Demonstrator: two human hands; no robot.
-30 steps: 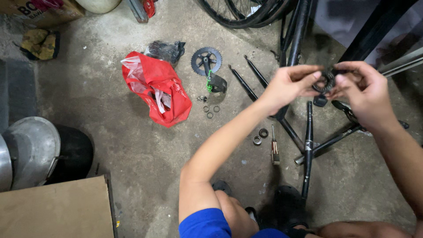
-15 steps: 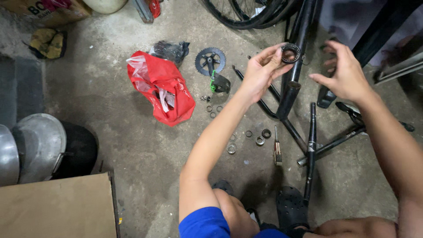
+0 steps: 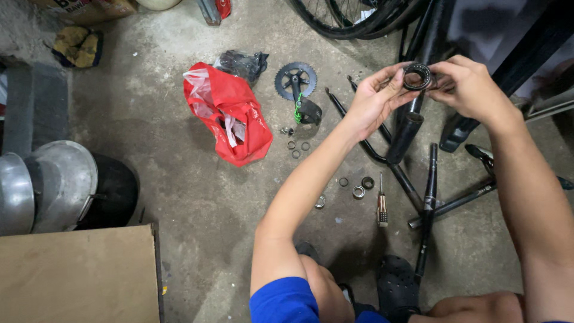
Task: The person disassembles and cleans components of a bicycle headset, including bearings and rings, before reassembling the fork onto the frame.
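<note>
Far left: metal pots (image 3: 48,191) and a cardboard box (image 3: 78,275) at the frame edge, on the concrete floor (image 3: 179,197).
Left of centre: red plastic bag (image 3: 230,119) lying open on the floor, black bag (image 3: 242,63) just above it.
Centre floor: chainring with crank (image 3: 296,81), small washers (image 3: 296,145) below it; further down a few bearing cups (image 3: 359,190) and a screwdriver (image 3: 381,209) beside them.
Left hand (image 3: 373,101): forearm runs up from the lower centre, wrist bent back, palm facing the camera. Grip narrow, thumb and fingertips pinching the left rim of the bearing ring (image 3: 417,76).
Bearing ring: round, dark, with a row of balls showing inside. Held up in the air between both hands, above the black frame tube (image 3: 406,134), not touching it.
Right hand (image 3: 472,87): arm comes in from the lower right, hand curled in from the right side. Grip narrow as well, fingertips closed on the ring's right rim.
Hands: close together, fingertips near each other across the ring.
Right side: black bike frame parts (image 3: 430,197) spread on the floor, wheel (image 3: 353,18) at the top edge.
Change vs half a second ago: then the left hand alone held the ring and the right hand was open and apart from it; now the right hand has closed in on it too. Left hand has hardly shifted.
</note>
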